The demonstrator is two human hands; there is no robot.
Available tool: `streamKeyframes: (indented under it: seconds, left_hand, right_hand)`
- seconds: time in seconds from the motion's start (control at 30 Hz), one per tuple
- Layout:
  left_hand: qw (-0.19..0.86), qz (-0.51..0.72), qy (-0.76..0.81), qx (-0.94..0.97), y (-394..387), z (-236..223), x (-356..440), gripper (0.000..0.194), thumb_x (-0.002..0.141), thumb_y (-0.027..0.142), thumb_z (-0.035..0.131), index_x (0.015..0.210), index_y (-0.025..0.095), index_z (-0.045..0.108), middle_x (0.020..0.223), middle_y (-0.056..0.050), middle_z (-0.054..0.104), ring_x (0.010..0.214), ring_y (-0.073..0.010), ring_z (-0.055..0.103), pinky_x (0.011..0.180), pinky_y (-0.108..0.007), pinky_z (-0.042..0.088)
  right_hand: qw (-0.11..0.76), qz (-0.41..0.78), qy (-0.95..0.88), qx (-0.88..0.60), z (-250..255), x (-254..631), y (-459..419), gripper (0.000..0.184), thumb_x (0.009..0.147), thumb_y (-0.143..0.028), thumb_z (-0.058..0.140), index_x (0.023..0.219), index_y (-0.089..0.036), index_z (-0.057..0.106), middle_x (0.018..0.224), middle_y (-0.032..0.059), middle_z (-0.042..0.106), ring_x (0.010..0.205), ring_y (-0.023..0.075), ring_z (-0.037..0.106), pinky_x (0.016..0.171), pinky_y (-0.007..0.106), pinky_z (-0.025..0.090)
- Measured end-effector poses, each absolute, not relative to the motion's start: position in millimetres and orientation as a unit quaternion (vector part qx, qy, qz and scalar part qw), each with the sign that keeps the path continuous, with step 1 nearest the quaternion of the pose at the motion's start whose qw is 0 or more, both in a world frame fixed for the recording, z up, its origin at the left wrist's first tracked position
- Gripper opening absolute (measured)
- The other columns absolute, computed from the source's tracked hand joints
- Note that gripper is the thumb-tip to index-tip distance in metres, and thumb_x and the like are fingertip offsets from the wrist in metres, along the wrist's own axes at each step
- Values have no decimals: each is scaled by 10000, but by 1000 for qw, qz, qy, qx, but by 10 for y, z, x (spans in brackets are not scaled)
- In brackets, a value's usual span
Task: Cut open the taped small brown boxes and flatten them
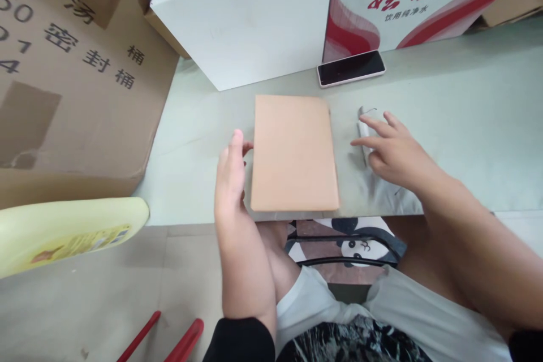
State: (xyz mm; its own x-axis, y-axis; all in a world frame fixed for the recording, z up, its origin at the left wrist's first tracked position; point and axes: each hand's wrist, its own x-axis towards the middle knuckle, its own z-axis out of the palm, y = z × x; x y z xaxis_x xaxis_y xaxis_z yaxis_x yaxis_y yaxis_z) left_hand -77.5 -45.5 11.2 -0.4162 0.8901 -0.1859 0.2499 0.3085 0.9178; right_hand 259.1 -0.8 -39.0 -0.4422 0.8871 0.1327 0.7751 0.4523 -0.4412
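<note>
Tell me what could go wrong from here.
The brown box lies close to the near edge of the table, so a careless pull toward the body might drop it. The right hand is right at the thin pale item and could knock it aside. If the box were pushed forward and right, it might bump the phone.

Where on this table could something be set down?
The widest bare patch lies right of the right hand. Smaller ones: between the carton and left hand, and between the tan slab and white box. Crowded: right of the slab, where the right hand partly covers a slim item, with the phone beyond.
</note>
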Motion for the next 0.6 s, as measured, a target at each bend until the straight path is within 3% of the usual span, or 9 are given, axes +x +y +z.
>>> streamKeyframes:
  seconds: [0.07,0.13,0.23,0.33,0.4,0.5,0.6]
  left_hand:
    - [445,404,691,401,-456,118,-728,703,792,916,563,854,225,677,983,-122,782,1128,-378,740,904,-504,617]
    - [504,376,663,406,-439,134,-655,724,686,842,758,1028,207,690,1085,-134,788,1103,-380,755,856,-481,634]
    - [524,401,642,391,-389,145,-552,800,611,684,911,1191,210,633,1265,-137,759,1136,-354,755,877,-434,636]
    - [501,487,624,350,-335,138,-492,810,558,609,964,1173,220,609,1250,-118,767,1158,-338,754,906,-405,643]
    - [509,523,602,326,-317,138,-476,846,490,558,1004,1156,225,601,1192,-105,785,1117,-340,770,888,-410,660]
    - [551,531,568,303,-329,150,-477,850,435,495,1035,1123,217,622,1147,-106,800,1061,-352,788,863,-424,676]
    - [584,507,559,301,-351,150,-491,798,454,522,1022,1081,193,652,1086,-124,810,1019,-372,796,863,-460,676]
  right_hand:
    - [144,181,-854,-466,-372,2524,-31,337,856,-234,579,1091,-216,819,1603,127,540,1559,464,398,1246,772,288]
    - [144,240,-867,-413,-338,2456,-50,346,893,-337,605,1135,-209,817,1582,149,558,1568,470,379,1261,763,274]
    - [190,334,-849,-363,-301,2400,-71,502,948,-502,600,1362,-243,715,1552,137,591,1520,406,475,1292,687,312]
    - [260,400,-791,-384,-291,2395,-98,671,964,-590,604,1560,-296,513,1613,120,534,1503,369,502,1262,644,387]
    - [303,462,-747,-370,-291,2386,-119,743,966,-633,596,1613,-318,413,1677,110,452,1539,355,461,1272,616,379]
    - [338,546,-692,-328,-274,2337,-145,776,940,-684,615,1605,-347,399,1708,85,406,1561,346,431,1290,583,359]
    - [371,573,-664,-305,-226,2274,-166,764,901,-686,670,1560,-365,453,1659,59,472,1528,340,471,1289,558,366]
